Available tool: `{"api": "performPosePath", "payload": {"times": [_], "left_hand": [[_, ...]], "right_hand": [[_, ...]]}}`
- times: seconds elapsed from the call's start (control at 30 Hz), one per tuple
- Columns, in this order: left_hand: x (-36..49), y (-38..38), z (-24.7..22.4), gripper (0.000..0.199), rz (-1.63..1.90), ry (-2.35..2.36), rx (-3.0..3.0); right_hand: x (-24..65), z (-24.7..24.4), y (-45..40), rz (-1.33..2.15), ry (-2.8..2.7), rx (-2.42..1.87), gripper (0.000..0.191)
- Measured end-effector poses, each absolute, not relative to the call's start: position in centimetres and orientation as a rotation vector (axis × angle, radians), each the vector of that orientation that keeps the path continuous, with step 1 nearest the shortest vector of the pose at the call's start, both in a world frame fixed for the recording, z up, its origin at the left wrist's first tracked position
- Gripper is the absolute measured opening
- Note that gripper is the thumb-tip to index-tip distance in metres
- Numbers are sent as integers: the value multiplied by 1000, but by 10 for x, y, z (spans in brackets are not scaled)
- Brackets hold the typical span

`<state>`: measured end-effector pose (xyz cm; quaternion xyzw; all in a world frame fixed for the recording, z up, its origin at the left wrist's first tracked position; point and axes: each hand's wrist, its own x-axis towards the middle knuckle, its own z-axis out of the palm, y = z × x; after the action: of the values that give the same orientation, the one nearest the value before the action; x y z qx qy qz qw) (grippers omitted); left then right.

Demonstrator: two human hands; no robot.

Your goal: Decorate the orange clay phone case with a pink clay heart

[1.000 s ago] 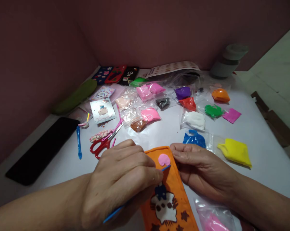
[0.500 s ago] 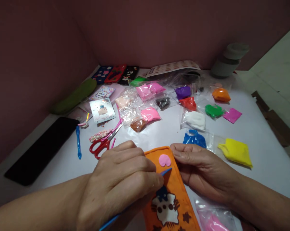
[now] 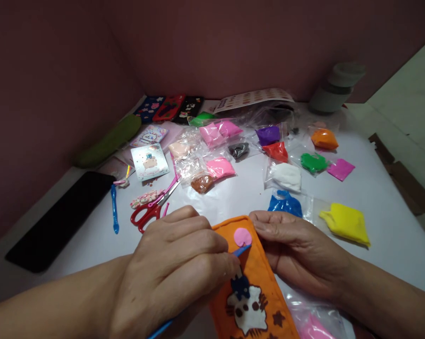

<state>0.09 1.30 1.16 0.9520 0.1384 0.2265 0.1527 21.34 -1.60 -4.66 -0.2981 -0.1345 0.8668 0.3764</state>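
A blue modelling tool is pinched in my left hand, its pointed tip at the lower edge of a pink clay piece. That piece has a notch in its lower side. It lies near the top of an orange clay-covered panel, which carries a white cat face with a dark blue shape on top and brown stars. My right hand grips the panel's right edge, thumb along the top corner. The panel's lower end runs out of view.
Bags of coloured clay cover the middle and right, including yellow, blue and white. Red-handled scissors, another blue tool and a black phone-like slab lie left. A jar stands at the back right.
The tool's tip has come against the pink piece's lower edge, where before it lay just below. The panel has shifted slightly right and down; my right hand keeps its grip.
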Motion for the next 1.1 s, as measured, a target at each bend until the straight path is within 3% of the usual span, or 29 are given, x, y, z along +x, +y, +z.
{"api": "performPosePath", "payload": {"times": [0.17,0.3,0.47,0.6,0.63,1.1], "left_hand": [[0,9,4,20,657,394,2735],[0,6,-8,23,871,421,2672],[-1,5,-5,28,856,427,2676],[-1,6,2,23,615,334,2751],[-1,6,1,28,826,405,2707],[0,1,-5,28,850,460,2664]], "right_hand": [[213,-48,-17,2214,-339,-760,9],[213,-47,-17,2216,-352,-762,7],[213,-46,-16,2208,-323,-770,9],[212,-46,-17,2211,-313,-755,8],[212,-46,-17,2214,-316,-753,9],[212,-47,-18,2191,-356,-780,10]]}}
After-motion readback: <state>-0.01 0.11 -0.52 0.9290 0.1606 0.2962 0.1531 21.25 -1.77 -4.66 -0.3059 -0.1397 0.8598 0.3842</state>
